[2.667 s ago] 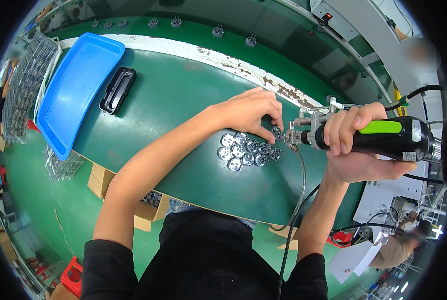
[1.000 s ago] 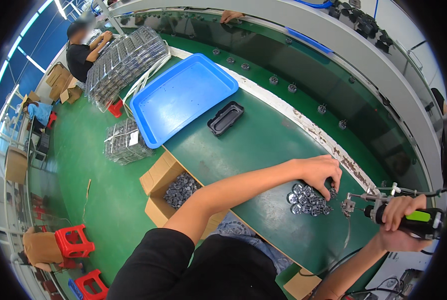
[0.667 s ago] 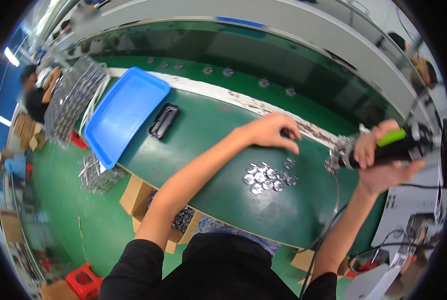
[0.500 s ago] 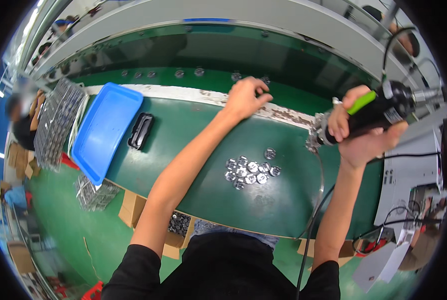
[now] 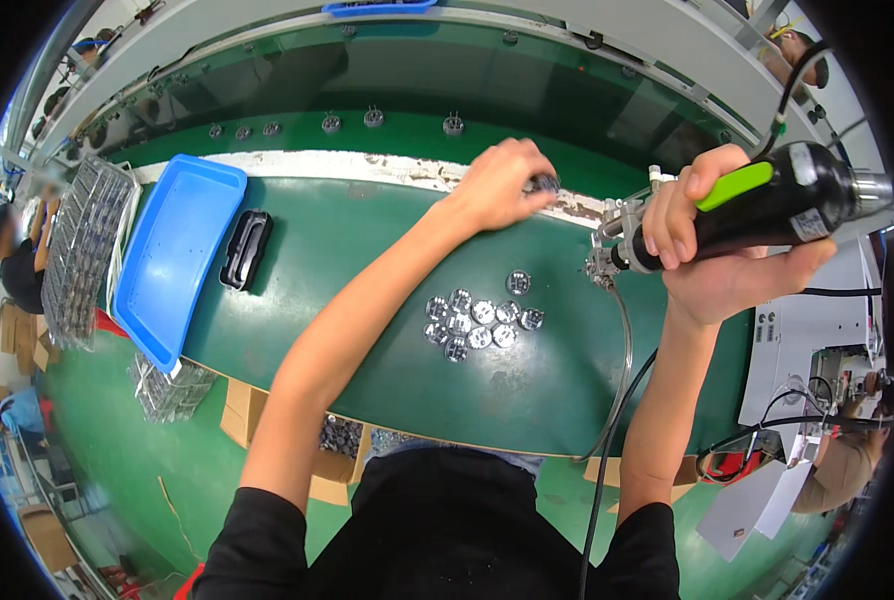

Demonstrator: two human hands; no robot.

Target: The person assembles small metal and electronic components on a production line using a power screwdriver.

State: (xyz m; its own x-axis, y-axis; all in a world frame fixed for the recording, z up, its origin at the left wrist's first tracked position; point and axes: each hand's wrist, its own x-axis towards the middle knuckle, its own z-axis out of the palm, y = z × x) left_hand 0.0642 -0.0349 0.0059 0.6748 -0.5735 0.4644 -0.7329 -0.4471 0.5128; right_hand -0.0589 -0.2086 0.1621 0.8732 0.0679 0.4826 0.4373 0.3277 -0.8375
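Note:
My right hand (image 5: pixel 712 245) is wrapped round a black electric screwdriver (image 5: pixel 782 195) with a green lever. The tool lies nearly level, its metal nose and feed fitting pointing left above the green table (image 5: pixel 397 385). My left hand (image 5: pixel 507 185) is closed on a small round dark part (image 5: pixel 542 184) at the white strip along the table's far edge; its fingers partly hide the part. Between my forearms lies a cluster of several round black-and-silver parts (image 5: pixel 482 312), with one a little apart at the cluster's upper right.
Left on the table are a blue tray (image 5: pixel 167 270) and a black oblong holder (image 5: pixel 247 250). Stacked clear trays (image 5: pixel 87 250) stand beyond. Across the far side runs a green belt (image 5: pixel 407 128) carrying spaced round parts. A cable and clear hose hang from the screwdriver. A grey machine stands right.
My left hand has taken hold of a round part from the belt and drawn it slightly nearer. The screwdriver in my right hand stays up, and the view has shifted a little.

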